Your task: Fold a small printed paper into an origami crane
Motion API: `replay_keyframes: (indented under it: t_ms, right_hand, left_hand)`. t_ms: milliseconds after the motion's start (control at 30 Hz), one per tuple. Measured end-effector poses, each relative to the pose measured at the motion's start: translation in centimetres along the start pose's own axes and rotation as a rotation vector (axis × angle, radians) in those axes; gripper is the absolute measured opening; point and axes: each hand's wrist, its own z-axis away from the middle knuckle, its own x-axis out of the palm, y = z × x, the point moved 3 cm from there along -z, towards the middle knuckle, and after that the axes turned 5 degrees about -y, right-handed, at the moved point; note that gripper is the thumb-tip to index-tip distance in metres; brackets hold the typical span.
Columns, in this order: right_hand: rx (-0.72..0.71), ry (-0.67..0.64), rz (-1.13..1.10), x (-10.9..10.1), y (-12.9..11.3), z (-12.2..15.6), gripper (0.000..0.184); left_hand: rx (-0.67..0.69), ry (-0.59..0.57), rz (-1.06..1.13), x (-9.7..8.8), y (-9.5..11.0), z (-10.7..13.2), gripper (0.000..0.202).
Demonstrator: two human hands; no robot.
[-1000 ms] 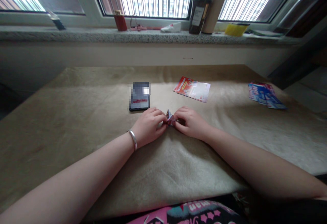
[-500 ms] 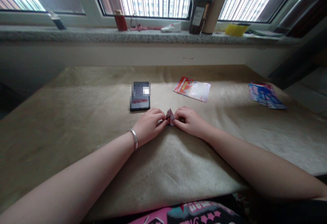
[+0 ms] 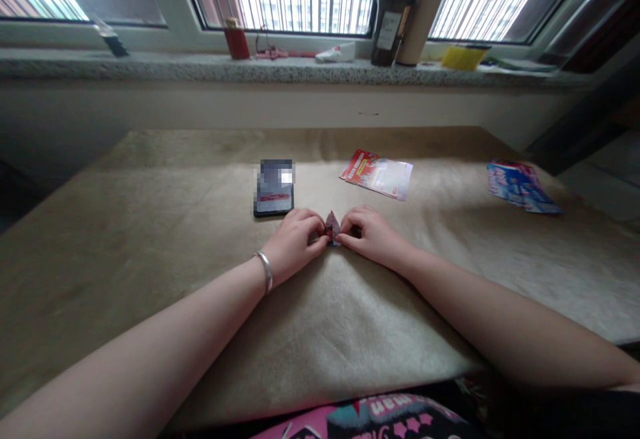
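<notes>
A small folded paper piece (image 3: 333, 225), reddish and grey with a pointed top, is between my hands at the middle of the table. My left hand (image 3: 299, 237), with a silver bangle on its wrist, pinches the left side of the paper between thumb and fingers. On the opposite side my right hand (image 3: 370, 233) pinches the right edge in the same way. Fingertips partly cover the paper, so its full folded shape is hidden.
The table (image 3: 150, 239) has a beige cover. A phone (image 3: 273, 189) with a blurred screen lies beyond my left hand. Past my right hand lies a red and white packet (image 3: 377, 173); several blue packets (image 3: 523, 187) lie far right. A granite sill (image 3: 175, 71) holds a dark jar (image 3: 391, 29).
Both hands have shifted very slightly at the paper, with the left fingers raised a little. Their grip on it stays, and everything else lies as before.
</notes>
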Motion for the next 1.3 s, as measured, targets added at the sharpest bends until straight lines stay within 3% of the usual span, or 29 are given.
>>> replay_keyframes:
  t_ms: [567, 733, 933, 1133, 1300]
  right_hand:
    - [0.049, 0.002, 0.064, 0.11, -0.12, 0.06, 0.01]
    - [0.084, 0.052, 0.064, -0.14, -0.21, 0.23, 0.016]
    - [-0.001, 0.046, 0.064, -0.34, -0.5, 0.43, 0.017]
    - [-0.017, 0.035, 0.127, -0.53, -0.49, 0.56, 0.015]
    - [-0.08, 0.035, 0.194, -0.45, -0.55, 0.7, 0.017]
  left_hand:
    - [0.002, -0.007, -0.118, 0.06, 0.16, 0.11, 0.01]
    - [-0.058, -0.014, -0.109, 0.05, 0.02, 0.06, 0.013]
    - [-0.068, 0.003, -0.131, -0.28, 0.21, 0.51, 0.013]
    - [0.067, -0.025, -0.189, -0.45, 0.57, 0.88, 0.011]
    - [0.064, -0.024, -0.214, -0.36, 0.43, 0.91, 0.018]
